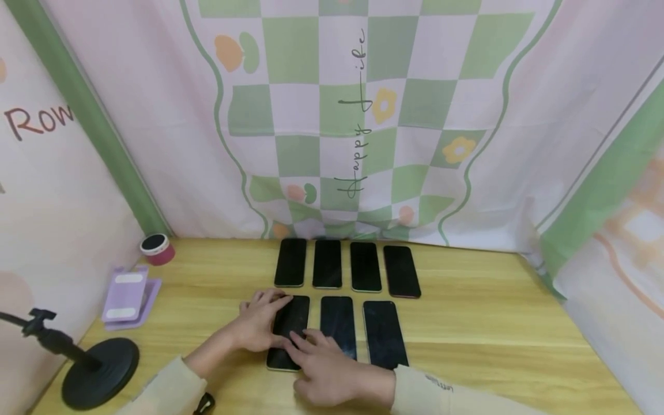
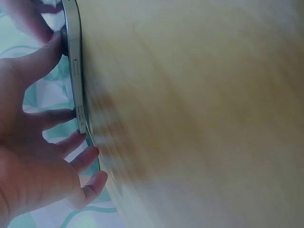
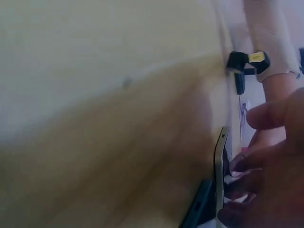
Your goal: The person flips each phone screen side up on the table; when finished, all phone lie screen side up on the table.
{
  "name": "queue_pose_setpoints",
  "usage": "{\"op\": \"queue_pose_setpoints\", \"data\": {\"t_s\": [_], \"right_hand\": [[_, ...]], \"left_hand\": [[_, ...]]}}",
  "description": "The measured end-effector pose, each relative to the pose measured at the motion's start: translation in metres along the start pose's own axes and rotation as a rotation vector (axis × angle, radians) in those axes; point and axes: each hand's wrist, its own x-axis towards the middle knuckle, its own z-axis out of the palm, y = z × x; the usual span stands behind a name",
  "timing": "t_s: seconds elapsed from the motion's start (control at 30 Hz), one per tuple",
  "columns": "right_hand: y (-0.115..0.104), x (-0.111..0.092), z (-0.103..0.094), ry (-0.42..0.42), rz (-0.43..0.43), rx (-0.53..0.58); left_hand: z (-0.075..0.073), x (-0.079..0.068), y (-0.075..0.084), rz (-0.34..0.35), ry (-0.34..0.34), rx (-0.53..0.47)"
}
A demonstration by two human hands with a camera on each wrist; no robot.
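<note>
Seven-odd aside, several dark-screened smartphones lie face up in two rows on a wooden table. My left hand (image 1: 257,324) rests over the front-left smartphone (image 1: 293,317), its thumb on the screen and a fingertip near the top corner. In the left wrist view, the pale side edge of that smartphone (image 2: 75,71) shows, with the other fingertips down beside it. My right hand (image 1: 327,372) reaches across from the right, fingertips touching the lower right part of the same screen. It partly covers the middle front smartphone (image 1: 338,323); a third smartphone (image 1: 385,331) lies to its right.
Behind is a row of more smartphones (image 1: 328,264), close to the hanging cloth (image 1: 342,115). At the left stand a pink tub (image 1: 158,251), a purple folding phone stand (image 1: 127,297) and a black round-based stand (image 1: 101,374).
</note>
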Motion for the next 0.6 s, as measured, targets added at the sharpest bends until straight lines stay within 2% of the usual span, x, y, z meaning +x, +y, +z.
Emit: {"op": "queue_pose_setpoints", "data": {"t_s": [0.07,0.13,0.27,0.4,0.6], "right_hand": [[-0.0041,-0.0063,-0.0033,0.007,-0.048,-0.132],[-0.0046,-0.0092,-0.0041,0.019,-0.079,-0.213],[-0.0010,-0.0091,-0.0044,0.025,-0.104,-0.290],[0.0005,-0.0076,-0.0061,0.033,-0.112,-0.323],[0.0030,-0.0052,-0.0064,0.030,-0.100,-0.277]], "left_hand": [[-0.0007,-0.0006,-0.0005,-0.003,-0.002,-0.005],[-0.0015,-0.0013,-0.0012,-0.008,-0.006,-0.012],[-0.0034,-0.0019,-0.0020,-0.020,-0.011,-0.024],[-0.0047,-0.0015,-0.0021,-0.027,-0.008,-0.031],[-0.0046,-0.0012,-0.0019,-0.038,0.011,-0.012]]}}
